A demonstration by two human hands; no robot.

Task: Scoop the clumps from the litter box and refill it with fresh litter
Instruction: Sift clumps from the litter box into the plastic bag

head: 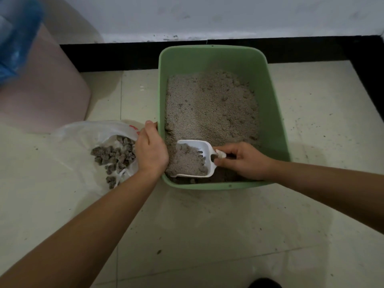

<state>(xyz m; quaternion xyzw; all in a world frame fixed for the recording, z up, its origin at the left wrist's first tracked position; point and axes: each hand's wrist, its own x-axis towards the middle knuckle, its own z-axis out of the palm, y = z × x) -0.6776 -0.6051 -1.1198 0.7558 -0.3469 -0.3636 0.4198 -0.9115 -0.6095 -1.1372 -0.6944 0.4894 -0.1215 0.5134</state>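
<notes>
My right hand [243, 161] pinches the handle of one white scoop [193, 159], heaped with litter, in the near-left corner of one green box [207, 59]. My left hand [150, 148] grips its left rim. One bag [83, 132] of clumps [116, 154] lies just beside.

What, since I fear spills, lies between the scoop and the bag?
The left hand, gripping the rim of the litter box, as the head view shows.

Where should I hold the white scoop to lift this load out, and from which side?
Grip the narrow handle at the right end of the scoop, coming from the right as the right hand does; the wide pan faces left, full of litter.
</notes>
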